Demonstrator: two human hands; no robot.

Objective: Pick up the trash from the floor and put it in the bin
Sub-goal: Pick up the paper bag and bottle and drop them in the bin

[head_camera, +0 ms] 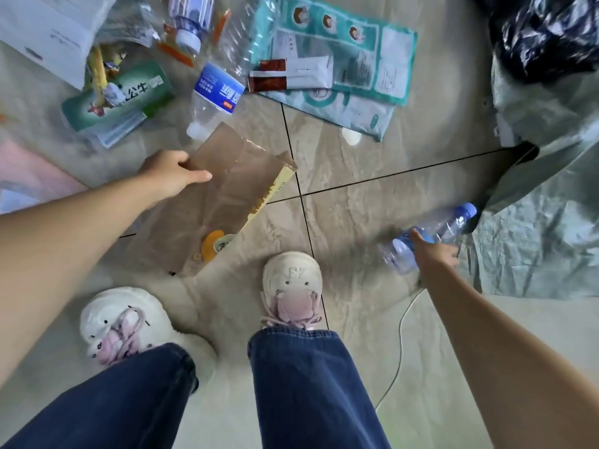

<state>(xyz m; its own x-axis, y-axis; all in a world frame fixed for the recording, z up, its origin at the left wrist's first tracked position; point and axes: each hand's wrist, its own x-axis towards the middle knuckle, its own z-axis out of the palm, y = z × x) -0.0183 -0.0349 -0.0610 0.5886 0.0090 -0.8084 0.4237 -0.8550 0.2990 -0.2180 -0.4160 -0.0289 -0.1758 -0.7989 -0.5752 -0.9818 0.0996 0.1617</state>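
My left hand (171,175) grips the top edge of a brownish translucent plastic bag (220,196) that lies on the tiled floor in front of my shoes. My right hand (432,251) is closed around a clear plastic bottle with a blue cap (450,225), held low at the right beside a grey-green bin bag (544,189). A black bag (547,30) shows in the bin's opening at the top right.
Several pieces of trash lie on the floor ahead: a clear bottle with a blue label (215,95), another bottle (189,24), a green packet (120,98), a teal wrapper (337,63), a red-and-white sachet (291,74). A thin cable (400,345) trails by my right shoe (291,286).
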